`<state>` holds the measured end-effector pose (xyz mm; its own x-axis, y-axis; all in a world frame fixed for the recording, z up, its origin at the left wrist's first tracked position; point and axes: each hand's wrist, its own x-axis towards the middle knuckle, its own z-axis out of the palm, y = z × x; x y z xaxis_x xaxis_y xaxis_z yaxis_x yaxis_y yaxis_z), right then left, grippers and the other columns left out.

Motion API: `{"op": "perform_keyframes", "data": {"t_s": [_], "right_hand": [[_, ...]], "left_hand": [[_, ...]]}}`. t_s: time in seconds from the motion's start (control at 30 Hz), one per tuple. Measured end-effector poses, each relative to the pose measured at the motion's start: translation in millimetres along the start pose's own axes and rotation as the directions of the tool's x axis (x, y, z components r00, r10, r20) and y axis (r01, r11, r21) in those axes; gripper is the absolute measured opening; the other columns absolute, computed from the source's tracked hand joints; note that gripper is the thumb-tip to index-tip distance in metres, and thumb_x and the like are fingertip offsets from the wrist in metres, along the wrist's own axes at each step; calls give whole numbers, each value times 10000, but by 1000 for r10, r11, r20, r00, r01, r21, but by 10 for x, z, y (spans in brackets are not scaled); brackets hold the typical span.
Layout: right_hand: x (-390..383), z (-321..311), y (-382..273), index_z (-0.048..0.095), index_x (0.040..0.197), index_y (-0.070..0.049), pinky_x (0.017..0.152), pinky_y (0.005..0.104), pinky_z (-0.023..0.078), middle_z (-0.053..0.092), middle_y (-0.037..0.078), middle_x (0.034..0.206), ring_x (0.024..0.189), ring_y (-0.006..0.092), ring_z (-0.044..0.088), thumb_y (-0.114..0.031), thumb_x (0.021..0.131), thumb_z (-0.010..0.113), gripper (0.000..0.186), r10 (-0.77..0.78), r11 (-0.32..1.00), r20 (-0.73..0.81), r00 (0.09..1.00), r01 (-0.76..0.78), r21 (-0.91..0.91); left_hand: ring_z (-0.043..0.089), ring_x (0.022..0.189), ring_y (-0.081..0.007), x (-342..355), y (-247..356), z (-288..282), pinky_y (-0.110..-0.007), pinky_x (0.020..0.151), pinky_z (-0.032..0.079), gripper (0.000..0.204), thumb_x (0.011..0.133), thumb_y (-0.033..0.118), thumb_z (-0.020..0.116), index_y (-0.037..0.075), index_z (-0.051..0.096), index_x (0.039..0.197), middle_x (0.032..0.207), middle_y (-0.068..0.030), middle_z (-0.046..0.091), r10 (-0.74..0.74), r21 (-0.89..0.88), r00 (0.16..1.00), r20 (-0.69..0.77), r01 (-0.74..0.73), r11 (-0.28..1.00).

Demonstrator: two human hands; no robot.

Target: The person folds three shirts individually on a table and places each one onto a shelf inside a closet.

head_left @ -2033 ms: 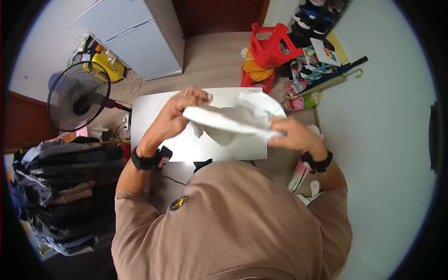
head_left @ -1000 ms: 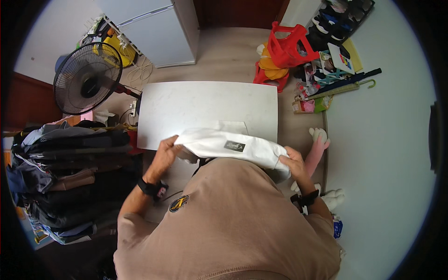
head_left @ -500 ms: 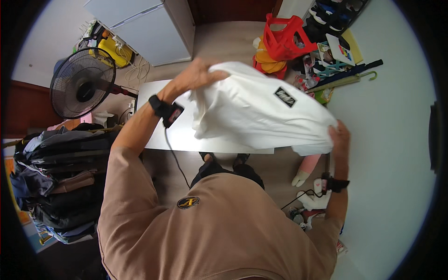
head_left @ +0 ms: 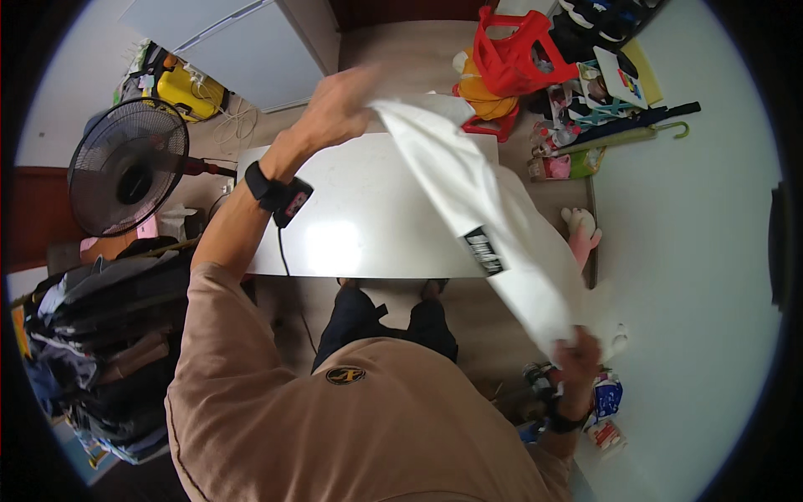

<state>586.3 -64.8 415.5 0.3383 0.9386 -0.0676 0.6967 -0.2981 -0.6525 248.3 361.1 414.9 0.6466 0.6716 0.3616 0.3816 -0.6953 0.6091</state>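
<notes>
White cloth point(head_left: 493, 205) with dark rectangular patch point(head_left: 485, 251), broadly spread half a second earlier, had been drawn into a slanting band, thus suspended lengthwise over the glossy white rectangular table point(head_left: 335, 226), its ends pinched by fingers of the left hand point(head_left: 339, 107) (eleven o'clock) and right hand point(head_left: 579, 358) (four o'clock).

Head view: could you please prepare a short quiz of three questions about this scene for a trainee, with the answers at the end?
1. True or false: only the right hand holds the white garment.
2. Which of these is on the person's left?
A) red plastic stool
B) electric fan
C) umbrella
3. Fill in: in this picture, the garment partly covers a white ____.

Key:
1. False: the left hand holds it too, though its fingers are blurred.
2. B.
3. Table.
</notes>
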Motion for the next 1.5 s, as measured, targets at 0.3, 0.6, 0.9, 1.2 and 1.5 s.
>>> {"op": "perform_keyframes", "data": {"t_s": [0.3,0.6,0.9,1.2,1.5], "right_hand": [[147,4088,-827,612,1032,-18,701,394,499,622,212,912,838,396,619,-45,813,645,223,-125,892,478,869,-113,438],[455,6479,-1080,470,1304,-65,876,470,471,602,176,1147,1065,374,573,-82,786,618,540,-302,941,798,521,30,337],[1002,5097,8,514,1271,-5,1053,489,356,532,209,1288,1228,378,481,-57,841,566,436,-316,943,231,920,331,-28],[1317,4413,1519,381,1421,-21,1111,554,183,361,214,1469,1376,420,274,-249,923,488,559,-64,814,-23,998,39,-580],[1133,4298,1684,374,1422,-26,1111,563,169,298,201,1506,1385,436,231,-288,920,496,579,-37,820,80,996,76,-567]], "left_hand": [[543,959,-352,-1616,-2499,241,-423,817,464,273,649,-14,606,60,629,911,932,-134,599,-241,483,968,71,178,857],[322,1309,-466,-3207,-2740,1307,-539,1089,269,648,721,86,652,41,450,1335,1447,-238,345,-441,346,897,15,409,845],[141,1433,-415,-4207,-2697,1621,-584,1141,64,657,872,347,536,129,357,1466,1557,-177,214,-595,453,792,139,484,749],[90,1433,-453,-4708,-2747,1570,-597,1132,14,737,873,502,450,84,331,1469,1554,-235,171,-659,595,752,-23,540,596],[43,1446,-438,-5024,-2460,1651,-612,1116,-4,795,897,570,368,77,235,1507,1565,-231,134,-733,626,669,-126,626,465]]}}
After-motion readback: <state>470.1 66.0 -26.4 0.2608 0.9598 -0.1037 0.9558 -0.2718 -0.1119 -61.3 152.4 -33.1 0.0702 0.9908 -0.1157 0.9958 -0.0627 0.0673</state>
